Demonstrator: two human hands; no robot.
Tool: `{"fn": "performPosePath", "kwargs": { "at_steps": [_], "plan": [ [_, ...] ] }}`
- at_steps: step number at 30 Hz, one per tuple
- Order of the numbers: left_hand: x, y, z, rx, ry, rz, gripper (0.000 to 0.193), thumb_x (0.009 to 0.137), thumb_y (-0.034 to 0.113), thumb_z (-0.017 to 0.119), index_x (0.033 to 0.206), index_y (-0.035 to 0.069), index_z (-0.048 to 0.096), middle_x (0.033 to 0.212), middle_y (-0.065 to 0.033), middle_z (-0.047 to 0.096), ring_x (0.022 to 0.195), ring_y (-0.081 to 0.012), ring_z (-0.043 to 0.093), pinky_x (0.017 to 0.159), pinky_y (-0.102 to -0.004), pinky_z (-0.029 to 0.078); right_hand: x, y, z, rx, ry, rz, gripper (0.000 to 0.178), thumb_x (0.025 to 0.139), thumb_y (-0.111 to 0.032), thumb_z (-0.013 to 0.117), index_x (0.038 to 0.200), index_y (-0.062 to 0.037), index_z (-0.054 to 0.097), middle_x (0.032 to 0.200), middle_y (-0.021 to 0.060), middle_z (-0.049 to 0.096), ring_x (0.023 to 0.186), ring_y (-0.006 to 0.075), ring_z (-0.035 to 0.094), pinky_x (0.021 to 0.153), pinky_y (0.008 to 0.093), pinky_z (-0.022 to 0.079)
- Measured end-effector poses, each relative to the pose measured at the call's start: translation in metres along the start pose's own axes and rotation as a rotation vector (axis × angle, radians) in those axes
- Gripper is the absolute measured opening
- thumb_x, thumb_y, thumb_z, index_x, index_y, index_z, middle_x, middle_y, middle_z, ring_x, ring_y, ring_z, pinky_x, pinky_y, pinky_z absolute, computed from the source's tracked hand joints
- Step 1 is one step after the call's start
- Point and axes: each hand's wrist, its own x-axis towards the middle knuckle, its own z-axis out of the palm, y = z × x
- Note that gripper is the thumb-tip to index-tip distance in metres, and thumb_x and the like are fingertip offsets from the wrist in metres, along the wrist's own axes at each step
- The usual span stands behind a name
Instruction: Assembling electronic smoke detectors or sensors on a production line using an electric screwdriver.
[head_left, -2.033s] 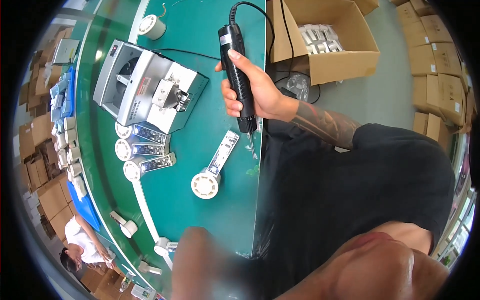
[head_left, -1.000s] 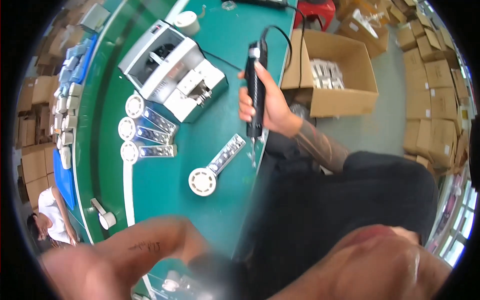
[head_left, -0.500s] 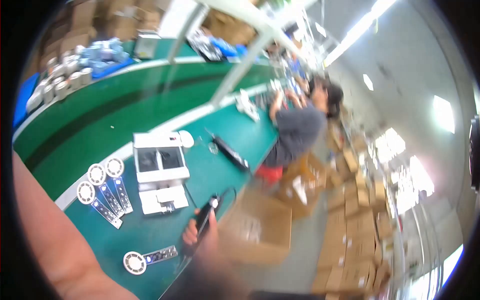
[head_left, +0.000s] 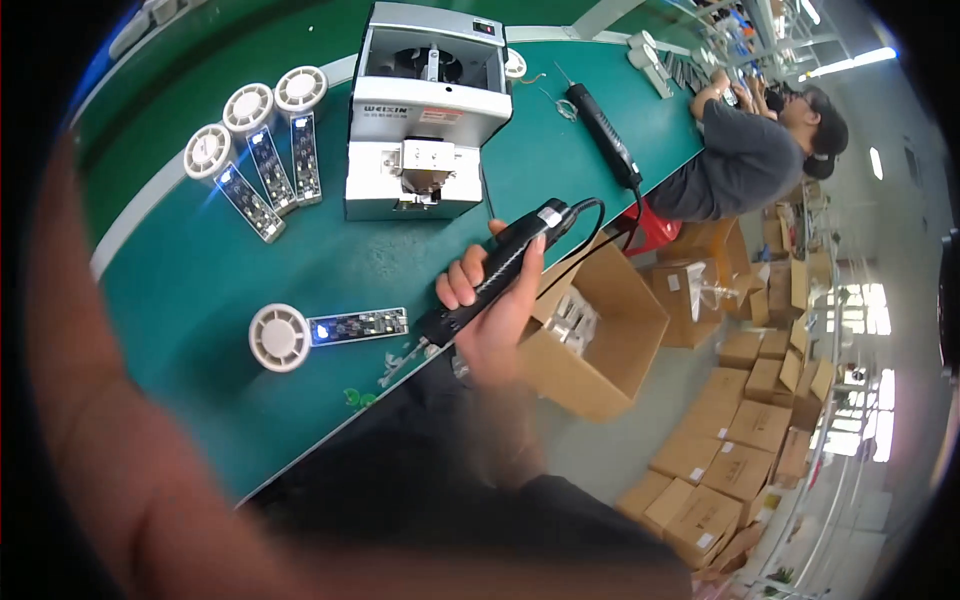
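A black electric screwdriver point(head_left: 512, 262) is wrapped in the fingers of my right hand point(head_left: 494, 335). It tilts with its thin tip down to the left and its cord leaving the upper end. Left of that tip lies a small white round fan point(head_left: 279, 338) with a lit circuit board point(head_left: 362, 326) as its handle. My left forearm point(head_left: 140, 450) is blurred along the left side, and the hand itself falls outside the picture. Farther back stands a grey screw feeder point(head_left: 428, 110). Two more fans with lit boards and a third point(head_left: 208, 152) lie beside it.
Past the feeder, a second black electric screwdriver point(head_left: 605, 135) rests on the green table point(head_left: 200, 290). Small loose pieces point(head_left: 398, 365) lie at the near edge. An open carton point(head_left: 625, 320) stands right of the table. A co-worker point(head_left: 755, 155) sits farther along, near stacked cartons point(head_left: 710, 470).
The view has swung down and closer to the table, so the feeder and fans look larger and higher. My right hand keeps its grip on the screwdriver.
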Motion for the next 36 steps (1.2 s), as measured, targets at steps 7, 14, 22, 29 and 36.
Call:
{"fn": "performPosePath", "kwargs": {
  "at_steps": [7,14,22,29,36],
  "plan": [
    [-0.125,-0.125,0.114,0.341,0.223,0.618,0.065,0.086,0.028,0.076,0.142,0.001,0.058,0.145,-0.0226,0.058,0.132,-0.0367,0.06,0.109,-0.0525,0.047,-0.013,-0.006,-0.016,0.262,-0.069,-0.004,0.064,0.103,-0.068,0.048,0.142,-0.018,0.055,0.09,0.0032,0.047,0.083,0.0161,0.048,0.068,0.0334,0.044],
    [-0.164,-0.171,0.153,0.28,0.132,0.519,0.048,0.085,0.03,0.081,0.124,0.003,0.069,0.129,-0.0192,0.068,0.112,-0.036,0.07,0.094,-0.0483,0.057,-0.007,-0.037,-0.001,0.807,-0.605,0.157,0.045,0.106,-0.042,0.061,0.134,-0.0075,0.052,0.09,0.0082,0.057,0.069,0.0174,0.067,0.053,0.0348,0.064],
    [-0.134,-0.193,0.173,0.196,0.269,0.517,0.049,0.071,0.011,0.094,0.114,0.004,0.071,0.113,-0.0116,0.067,0.09,-0.0257,0.071,0.072,-0.035,0.059,0.025,-0.103,0.096,-0.246,-0.85,-0.577,0.081,0.097,-0.078,0.048,0.138,-0.0085,0.043,0.071,0.0108,0.058,0.044,0.0189,0.057,0.038,0.0324,0.054],
    [-0.137,-0.19,0.172,0.166,0.278,0.467,0.043,0.077,0.011,0.089,0.115,0.002,0.07,0.111,-0.0109,0.066,0.092,-0.0287,0.07,0.078,-0.0394,0.06,0.051,-0.043,0.167,-0.812,-0.45,-0.762,0.106,0.089,-0.093,0.036,0.149,-0.0055,0.035,0.065,0.0092,0.055,0.044,0.0197,0.051,0.044,0.0386,0.05],
    [-0.136,-0.195,0.171,0.147,0.285,0.497,0.045,0.077,0.01,0.088,0.117,0.001,0.071,0.111,-0.0118,0.065,0.092,-0.0299,0.069,0.078,-0.04,0.059,0.059,-0.026,0.157,-1.01,-0.339,-0.893,0.103,0.089,-0.083,0.055,0.123,0.0133,0.05,0.064,0.0056,0.064,0.055,0.0129,0.06,0.055,0.0226,0.045]
  ]
}}
